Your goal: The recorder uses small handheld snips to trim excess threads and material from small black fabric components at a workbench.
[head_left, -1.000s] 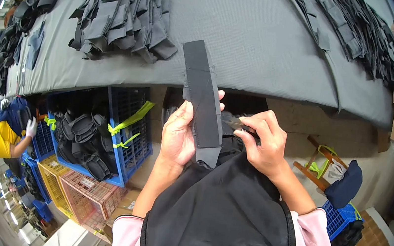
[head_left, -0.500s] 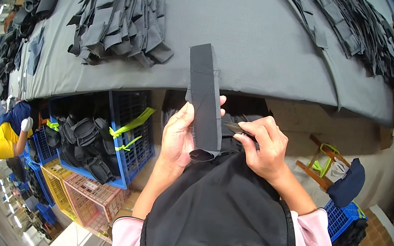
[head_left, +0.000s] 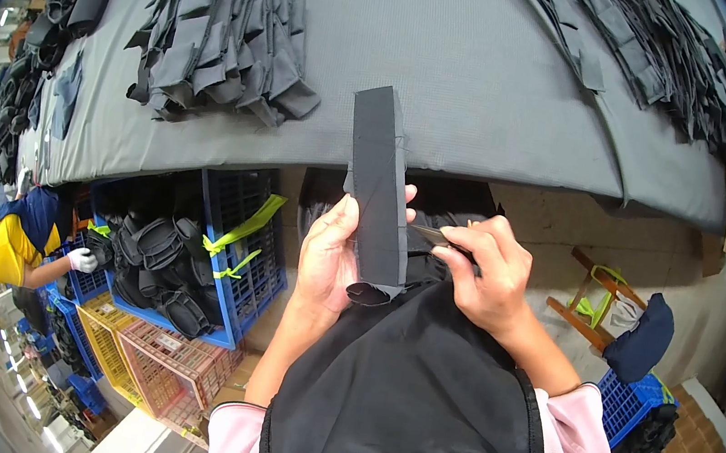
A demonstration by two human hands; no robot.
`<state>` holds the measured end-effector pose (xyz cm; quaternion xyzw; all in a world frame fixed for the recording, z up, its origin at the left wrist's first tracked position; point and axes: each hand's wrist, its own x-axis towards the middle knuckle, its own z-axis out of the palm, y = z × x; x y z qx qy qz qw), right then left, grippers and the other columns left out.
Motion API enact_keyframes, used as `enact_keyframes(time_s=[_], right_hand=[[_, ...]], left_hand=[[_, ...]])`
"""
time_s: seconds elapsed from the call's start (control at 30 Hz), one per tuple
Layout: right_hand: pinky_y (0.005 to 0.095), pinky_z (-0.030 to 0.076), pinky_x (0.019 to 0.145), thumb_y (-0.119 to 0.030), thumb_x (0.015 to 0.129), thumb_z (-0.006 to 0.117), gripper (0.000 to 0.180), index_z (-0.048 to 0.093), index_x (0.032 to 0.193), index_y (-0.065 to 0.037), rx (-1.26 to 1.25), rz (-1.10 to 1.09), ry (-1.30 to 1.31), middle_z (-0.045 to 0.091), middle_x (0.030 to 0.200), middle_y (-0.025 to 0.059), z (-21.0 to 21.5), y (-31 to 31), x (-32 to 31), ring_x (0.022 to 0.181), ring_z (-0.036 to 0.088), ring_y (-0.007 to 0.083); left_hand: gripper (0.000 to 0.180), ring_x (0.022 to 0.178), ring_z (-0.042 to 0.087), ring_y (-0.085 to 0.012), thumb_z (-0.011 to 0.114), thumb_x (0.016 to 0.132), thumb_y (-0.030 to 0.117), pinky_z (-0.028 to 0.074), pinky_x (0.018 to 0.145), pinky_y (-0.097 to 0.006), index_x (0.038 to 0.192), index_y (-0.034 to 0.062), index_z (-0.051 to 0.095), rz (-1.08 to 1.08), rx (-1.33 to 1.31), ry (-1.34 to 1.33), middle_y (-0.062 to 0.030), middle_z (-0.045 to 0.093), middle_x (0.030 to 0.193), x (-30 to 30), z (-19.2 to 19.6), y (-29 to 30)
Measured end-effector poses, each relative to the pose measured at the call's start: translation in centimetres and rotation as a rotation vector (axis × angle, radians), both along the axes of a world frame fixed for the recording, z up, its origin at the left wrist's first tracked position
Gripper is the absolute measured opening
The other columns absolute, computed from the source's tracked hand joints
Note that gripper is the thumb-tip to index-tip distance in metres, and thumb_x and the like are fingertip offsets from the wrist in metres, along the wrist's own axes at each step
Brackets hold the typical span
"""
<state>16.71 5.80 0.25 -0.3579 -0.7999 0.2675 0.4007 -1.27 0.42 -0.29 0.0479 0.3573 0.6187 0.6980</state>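
My left hand (head_left: 331,254) is closed round a long dark grey fabric strip (head_left: 378,183), its thumb on the near side and fingertips showing past the far edge. The strip stands lengthwise away from me, its lower end curled into a loop above my black apron (head_left: 417,371). My right hand (head_left: 492,276) pinches a pair of small thread snips (head_left: 432,234), whose pointed metal tip faces the strip's right edge. A narrow gap separates the tip from the fabric.
A grey-covered table (head_left: 458,65) spans the front, bearing a strip pile (head_left: 223,34) and another strip pile (head_left: 668,65). A blue crate (head_left: 235,256) of black pieces stands at left. At right is a wooden stool (head_left: 596,298). A co-worker in yellow (head_left: 7,248) is at far left.
The strip has shifted slightly right and toward me in my left hand. My right hand stays nearly still with the snips. The co-worker's gloved hand has moved toward the crate.
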Motion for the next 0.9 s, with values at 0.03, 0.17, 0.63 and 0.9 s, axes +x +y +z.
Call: enact_keyframes(time_s=[0.03, 0.17, 0.63, 0.9], right_hand=[[0.0295, 0.044, 0.051, -0.001, 0.065, 0.074, 0.024, 0.062, 0.086, -0.001, -0.001, 0.002, 0.000, 0.056, 0.074, 0.0082, 0.1, -0.1, -0.1, 0.058, 0.054, 0.0200], [0.0226, 0.038, 0.054, 0.000, 0.071, 0.070, 0.017, 0.063, 0.086, 0.000, -0.539, 0.003, 0.166, 0.053, 0.077, 0.0045, -0.6, 0.4, -0.9, 0.064, 0.050, 0.0121], [0.0321, 0.049, 0.068, -0.001, 0.064, 0.075, 0.027, 0.063, 0.089, -0.002, -0.274, 0.249, 0.130, 0.062, 0.084, 0.0076, -1.8, -1.1, -2.9, 0.078, 0.058, 0.0213], [0.0323, 0.049, 0.062, -0.003, 0.061, 0.077, 0.030, 0.063, 0.087, -0.003, -0.175, 0.202, 0.112, 0.060, 0.080, 0.0071, -1.0, -1.4, -3.6, 0.072, 0.058, 0.0237]], left_hand=[[0.042, 0.108, 0.057, -0.0249, 0.039, 0.098, 0.027, 0.049, 0.089, -0.034, 0.125, -0.0051, 0.046, 0.002, -0.001, 0.000, -0.0213, 0.050, 0.128, 0.0, 0.0, 0.0], [0.037, 0.110, 0.056, -0.0271, 0.039, 0.098, 0.025, 0.047, 0.092, -0.037, 0.118, -0.0040, 0.051, 0.009, 0.009, -0.038, -0.0211, 0.052, 0.126, -0.2, -1.1, -0.2], [0.035, 0.117, 0.047, -0.0276, 0.029, 0.093, 0.027, 0.038, 0.101, -0.038, 0.069, 0.0069, 0.046, 0.043, -0.022, -0.579, -0.0171, 0.055, 0.117, 1.8, -1.9, -0.1], [0.031, 0.114, 0.047, -0.0258, 0.032, 0.092, 0.026, 0.039, 0.098, -0.037, 0.071, 0.0071, 0.045, 0.032, -0.005, -0.399, -0.0177, 0.054, 0.116, 1.9, -2.4, -0.3]])
